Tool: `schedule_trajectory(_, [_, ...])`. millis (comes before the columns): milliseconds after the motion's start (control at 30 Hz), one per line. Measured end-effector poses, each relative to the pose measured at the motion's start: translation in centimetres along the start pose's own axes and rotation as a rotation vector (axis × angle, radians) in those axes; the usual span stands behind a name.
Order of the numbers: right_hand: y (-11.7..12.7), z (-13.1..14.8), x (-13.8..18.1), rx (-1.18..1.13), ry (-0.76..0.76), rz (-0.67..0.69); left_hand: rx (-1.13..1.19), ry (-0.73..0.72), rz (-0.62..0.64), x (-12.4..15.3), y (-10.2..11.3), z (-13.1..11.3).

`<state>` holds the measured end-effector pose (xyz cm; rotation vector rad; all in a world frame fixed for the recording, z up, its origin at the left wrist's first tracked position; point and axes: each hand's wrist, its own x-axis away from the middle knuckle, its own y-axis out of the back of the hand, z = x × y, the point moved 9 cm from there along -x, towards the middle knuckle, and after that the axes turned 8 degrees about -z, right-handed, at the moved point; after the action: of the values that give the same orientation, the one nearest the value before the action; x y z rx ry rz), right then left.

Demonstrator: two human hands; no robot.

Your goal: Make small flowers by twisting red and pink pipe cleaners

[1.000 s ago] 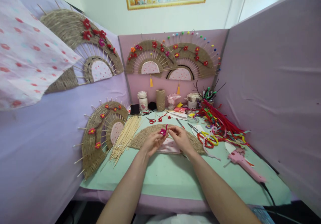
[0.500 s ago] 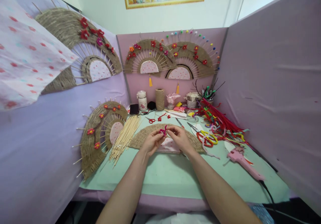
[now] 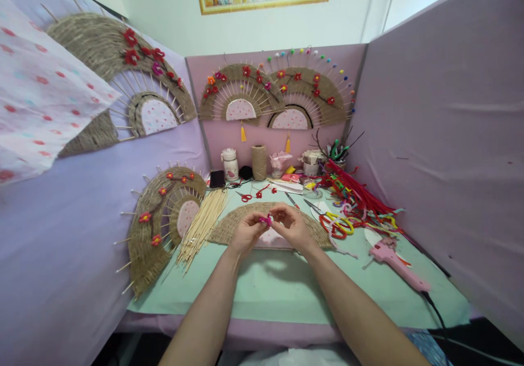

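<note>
Both my hands meet over the middle of the table and pinch a small magenta pipe-cleaner flower [image 3: 266,220] between them. My left hand [image 3: 245,232] grips it from the left, my right hand [image 3: 291,227] from the right, fingers curled closed. Under the hands lies a woven jute fan [image 3: 229,227] with a pink dotted centre, flat on the green mat [image 3: 286,289].
Bamboo sticks [image 3: 202,224] lie left of the fan. Another finished fan [image 3: 158,224] leans at the left wall. Scissors [image 3: 338,225], a pile of coloured pipe cleaners [image 3: 360,199] and a pink glue gun [image 3: 395,262] sit at right. A twine spool [image 3: 258,162] and jars stand at the back.
The flower has sunk lower between my fingers and my hands closed in around it. The view shifted slightly down and left.
</note>
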<state>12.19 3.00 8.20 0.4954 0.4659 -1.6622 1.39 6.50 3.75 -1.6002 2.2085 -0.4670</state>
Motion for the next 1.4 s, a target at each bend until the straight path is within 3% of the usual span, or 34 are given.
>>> schedule_trajectory(167, [-0.1, 0.9, 0.0, 0.082, 0.093, 0.032, -0.12, -0.118, 0.006, -0.2, -0.1, -0.3])
schedule_trajectory(500, [0.5, 0.3, -0.4, 0.021, 0.031, -0.06, -0.05, -0.187, -0.041, 0.2, -0.2, -1.6])
schedule_trajectory(833, [-0.1, -2.3, -0.2, -0.058, -0.237, -0.013, 0.104, -0.003, 0.059, 0.4, -0.6, -0.4])
schedule_trajectory(1100, [-0.2, -0.7, -0.2, -0.112, -0.084, -0.002, 0.3, 0.094, 0.07, 0.1, 0.1, 0.4])
schedule_trajectory(1400, [0.0, -1.1, -0.3, -0.061, -0.126, -0.014, 0.376, 0.217, 0.05, 0.3, 0.2, 1.1])
